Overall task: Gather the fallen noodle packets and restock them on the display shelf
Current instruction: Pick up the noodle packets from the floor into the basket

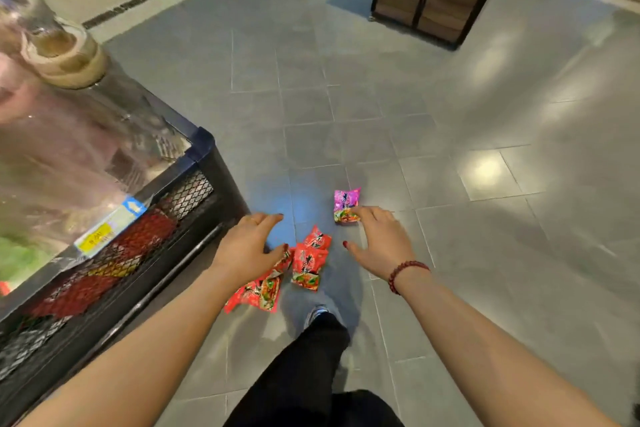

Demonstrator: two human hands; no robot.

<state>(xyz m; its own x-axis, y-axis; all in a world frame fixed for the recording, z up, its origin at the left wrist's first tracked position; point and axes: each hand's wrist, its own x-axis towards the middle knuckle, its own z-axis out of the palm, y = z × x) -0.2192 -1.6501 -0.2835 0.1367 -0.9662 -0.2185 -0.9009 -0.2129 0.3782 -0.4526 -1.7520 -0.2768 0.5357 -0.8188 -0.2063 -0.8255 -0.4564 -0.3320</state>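
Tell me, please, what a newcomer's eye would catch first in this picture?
The bright red noodle packets heaped on the grey floor tiles, low in the middle, stand out first, with one pink packet just beyond them. Both bare hands reach down to them: the left hand over the red heap, the right hand with its fingers at the pink packet. At the left stands the mesh-fronted display shelf.
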